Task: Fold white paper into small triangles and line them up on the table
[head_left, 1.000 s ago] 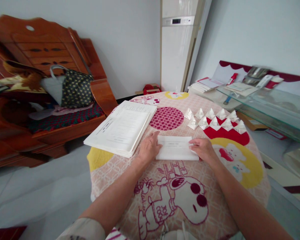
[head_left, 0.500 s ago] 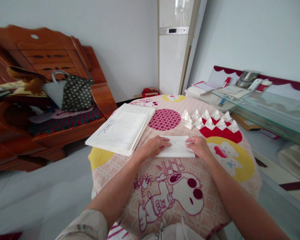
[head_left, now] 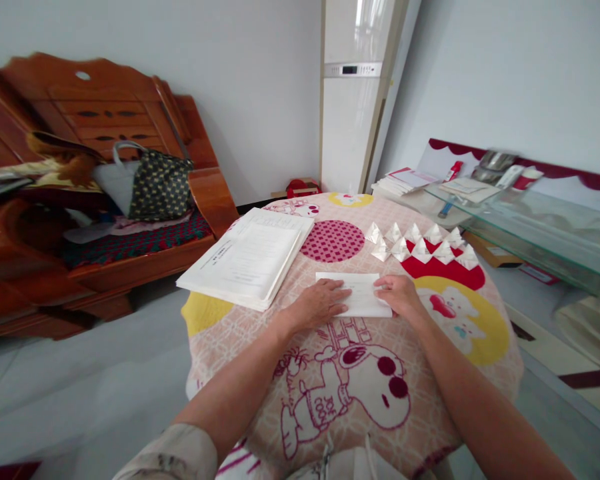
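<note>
A folded white sheet of paper (head_left: 363, 300) lies flat on the cloth-covered table in front of me. My left hand (head_left: 320, 303) rests on its left part with fingers stretched out and slightly apart. At the paper's right edge, my right hand (head_left: 400, 293) has its fingers bent over and holds that edge. Beyond my right hand stand several small pointed folded-paper pieces (head_left: 421, 249) in two rows. To the left of my left hand is a stack of printed papers (head_left: 250, 260).
A patterned cloth (head_left: 250, 347) covers the round table. On the left is a wooden bench (head_left: 105, 107) with a dotted bag (head_left: 163, 187). A glass-topped stand (head_left: 540, 213) holds papers and a paper cup (head_left: 527, 178) at right. A tall white air conditioner (head_left: 353, 127) stands behind.
My left hand has slid down over the paper's left part, uncovering its upper left corner. My right hand stays at the right edge. The whole view has shifted slightly.
</note>
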Available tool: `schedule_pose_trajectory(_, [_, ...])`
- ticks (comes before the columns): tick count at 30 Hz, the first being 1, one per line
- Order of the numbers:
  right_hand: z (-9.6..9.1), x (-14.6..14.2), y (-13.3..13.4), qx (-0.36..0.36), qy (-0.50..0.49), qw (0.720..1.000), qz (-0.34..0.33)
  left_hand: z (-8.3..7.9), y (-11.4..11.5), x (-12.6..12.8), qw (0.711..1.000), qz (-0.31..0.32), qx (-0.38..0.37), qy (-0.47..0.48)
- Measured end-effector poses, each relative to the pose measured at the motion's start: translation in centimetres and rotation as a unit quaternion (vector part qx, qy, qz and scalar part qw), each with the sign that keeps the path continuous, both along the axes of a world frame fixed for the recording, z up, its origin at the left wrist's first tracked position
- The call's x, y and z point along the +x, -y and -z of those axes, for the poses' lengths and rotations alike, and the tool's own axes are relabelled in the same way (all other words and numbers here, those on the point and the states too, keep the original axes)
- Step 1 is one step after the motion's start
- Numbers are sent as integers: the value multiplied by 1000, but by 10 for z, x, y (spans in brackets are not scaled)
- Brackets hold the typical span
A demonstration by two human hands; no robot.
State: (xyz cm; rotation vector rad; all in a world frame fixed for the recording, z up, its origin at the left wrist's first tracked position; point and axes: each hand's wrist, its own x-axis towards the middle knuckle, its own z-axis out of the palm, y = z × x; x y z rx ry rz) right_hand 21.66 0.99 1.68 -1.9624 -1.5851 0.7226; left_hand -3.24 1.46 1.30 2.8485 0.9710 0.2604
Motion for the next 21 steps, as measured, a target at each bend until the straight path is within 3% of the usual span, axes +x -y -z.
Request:
schedule_pose_trajectory(6, [2, 2, 0, 3, -10, 1000, -3, -2, 3, 0, 1000, 9, -6, -14])
schedule_pose_trajectory(13, [5, 4, -2, 59, 1, 998, -18, -6, 6, -1, 999, 21, -19, -19])
schedule_pose_trajectory(21, [9, 7, -4, 41, -1, 999, -17, -1, 4, -1, 1000, 14, -12, -15])
